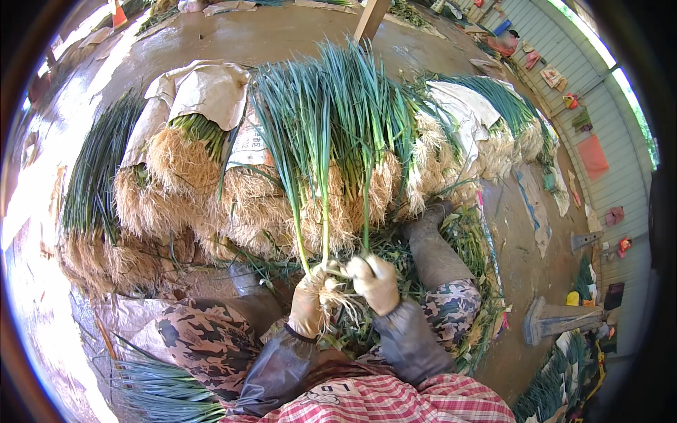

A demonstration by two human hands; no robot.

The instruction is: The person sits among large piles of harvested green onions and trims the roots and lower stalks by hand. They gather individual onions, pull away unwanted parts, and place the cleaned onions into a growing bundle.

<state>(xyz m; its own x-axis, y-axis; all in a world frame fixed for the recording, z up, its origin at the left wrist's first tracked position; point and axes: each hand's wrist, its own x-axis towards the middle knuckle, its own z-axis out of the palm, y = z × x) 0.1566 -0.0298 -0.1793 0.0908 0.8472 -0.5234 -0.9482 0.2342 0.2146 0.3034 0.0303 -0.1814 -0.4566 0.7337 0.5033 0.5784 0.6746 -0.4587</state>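
Note:
My gloved left hand [307, 304] is closed around the lower ends of a couple of green onions [325, 211]. Their roots hang below the fingers, and their long leaves reach up over the pile ahead. Close beside it, my gloved right hand [375, 283] is closed, with a thin green onion leaf [366, 225] running up from its fingers. Pale stem ends lie between the two hands. Just beyond them, a heap of loose green onions [352, 99] lies with roots toward me. Trimmed leaves [416, 247] are scattered beneath.
Rooty bundles, some under pale sacks [204, 95], stretch left and right of the heap. More green onions [166, 388] lie by my left leg. A wooden post [371, 20] stands beyond the heap. At the right, a grey stool-like object [557, 319] sits near the metal wall [613, 120].

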